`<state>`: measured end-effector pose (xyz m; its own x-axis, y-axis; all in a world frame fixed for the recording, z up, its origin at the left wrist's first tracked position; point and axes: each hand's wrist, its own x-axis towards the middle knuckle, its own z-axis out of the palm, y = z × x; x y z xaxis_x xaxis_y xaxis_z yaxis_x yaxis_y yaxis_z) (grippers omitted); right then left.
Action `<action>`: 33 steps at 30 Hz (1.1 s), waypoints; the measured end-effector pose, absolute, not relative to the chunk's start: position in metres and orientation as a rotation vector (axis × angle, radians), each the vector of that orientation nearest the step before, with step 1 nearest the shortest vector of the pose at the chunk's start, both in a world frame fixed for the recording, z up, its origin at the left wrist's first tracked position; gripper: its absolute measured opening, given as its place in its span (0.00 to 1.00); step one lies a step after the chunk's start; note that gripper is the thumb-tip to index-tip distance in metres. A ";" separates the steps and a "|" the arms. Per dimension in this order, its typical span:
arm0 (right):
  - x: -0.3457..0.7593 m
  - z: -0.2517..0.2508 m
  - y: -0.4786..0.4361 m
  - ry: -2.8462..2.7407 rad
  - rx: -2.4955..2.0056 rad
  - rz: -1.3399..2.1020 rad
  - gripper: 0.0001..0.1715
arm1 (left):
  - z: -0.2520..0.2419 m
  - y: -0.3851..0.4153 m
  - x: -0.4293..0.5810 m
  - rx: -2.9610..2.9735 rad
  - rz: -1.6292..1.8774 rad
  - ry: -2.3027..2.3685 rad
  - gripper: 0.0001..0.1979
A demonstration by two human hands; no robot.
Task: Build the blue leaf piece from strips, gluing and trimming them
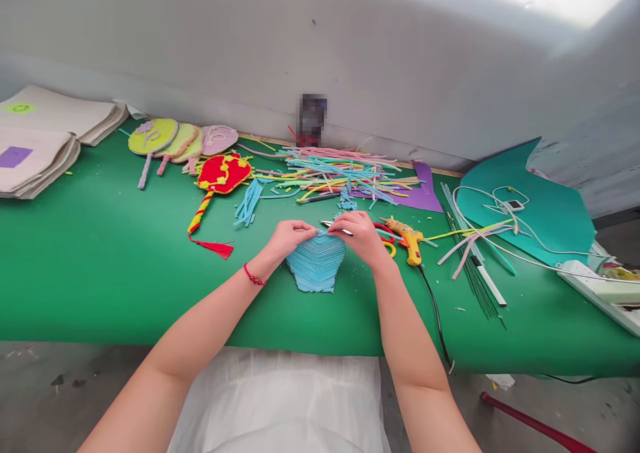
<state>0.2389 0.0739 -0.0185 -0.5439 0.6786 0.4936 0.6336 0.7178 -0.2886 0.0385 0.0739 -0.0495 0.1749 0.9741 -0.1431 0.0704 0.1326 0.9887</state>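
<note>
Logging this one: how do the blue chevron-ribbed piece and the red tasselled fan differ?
The blue piece has V-shaped ribs in one colour; the red fan carries yellow decorations. The red fan has a twisted handle and tassel; the blue piece shows neither. The left hand and right hand are at the blue piece's top edge, while the red fan lies apart from both. Both look flat.

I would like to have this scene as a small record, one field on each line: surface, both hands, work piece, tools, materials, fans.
Surface: green table
Left hand: fingertips at the blue piece's upper edge; grip unclear
Right hand: holding a slim metal tool
Work piece: blue piece, ridged in a V pattern
Tools: glue gun, right of the work
Materials: pile of coloured strips, behind the hands
Fans: red fan, tasselled, left of the strips
</note>
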 end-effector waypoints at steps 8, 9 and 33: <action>0.243 -0.018 0.072 -2.396 -0.936 0.095 0.11 | -0.039 0.072 0.038 1.277 0.826 1.183 0.15; 0.243 -0.018 0.071 -2.410 -0.933 0.089 0.11 | -0.039 0.072 0.037 1.283 0.809 1.171 0.15; 0.214 -0.028 0.054 -1.813 -1.447 0.095 0.21 | -0.046 0.083 0.027 1.099 0.967 1.218 0.19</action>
